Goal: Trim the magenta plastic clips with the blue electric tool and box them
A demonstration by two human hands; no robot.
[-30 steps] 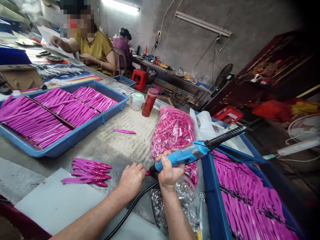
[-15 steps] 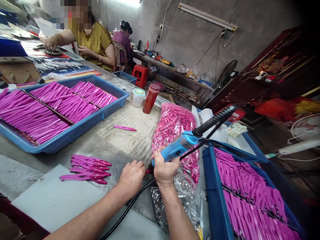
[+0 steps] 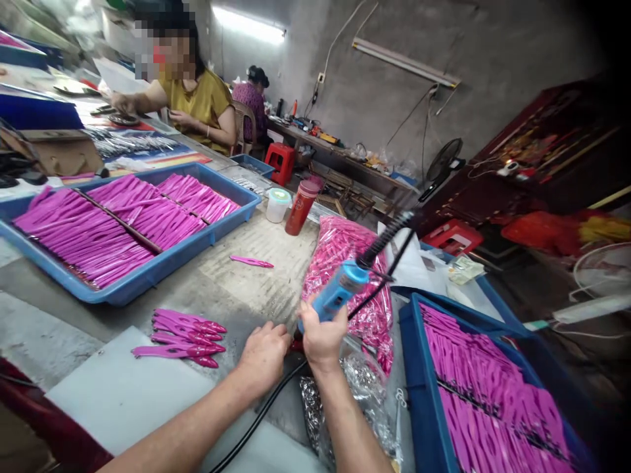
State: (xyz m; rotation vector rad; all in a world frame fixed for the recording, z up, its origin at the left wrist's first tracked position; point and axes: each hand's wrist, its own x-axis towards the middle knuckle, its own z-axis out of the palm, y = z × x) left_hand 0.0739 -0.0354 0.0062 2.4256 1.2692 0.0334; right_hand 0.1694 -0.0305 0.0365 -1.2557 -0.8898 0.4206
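My right hand (image 3: 323,338) is wrapped round a blue electric screwdriver (image 3: 340,289), which tilts so that its black cable end points up and right. Its lower tip is hidden by the hands. Close beside it, my left hand (image 3: 265,355) is closed with the knuckles up. A bit of dark pink (image 3: 296,345) shows between the two hands; the rest of that piece is covered. To the left lies a small pile of pink plastic pieces with shiny darker tips (image 3: 185,335). One single pink piece (image 3: 251,261) lies further back on the table.
A blue tray (image 3: 118,295) of pink pieces stands at left, a blue bin (image 3: 419,387) of them at right. A bag of pink parts (image 3: 345,253), a bag of metal parts (image 3: 357,374), a red bottle (image 3: 302,207) and a lidded tub (image 3: 277,207) are nearby. A co-worker (image 3: 204,105) sits across.
The view has tilted up slightly, so things sit lower and further right. The screwdriver stands a little more upright. Both hands stay close together.
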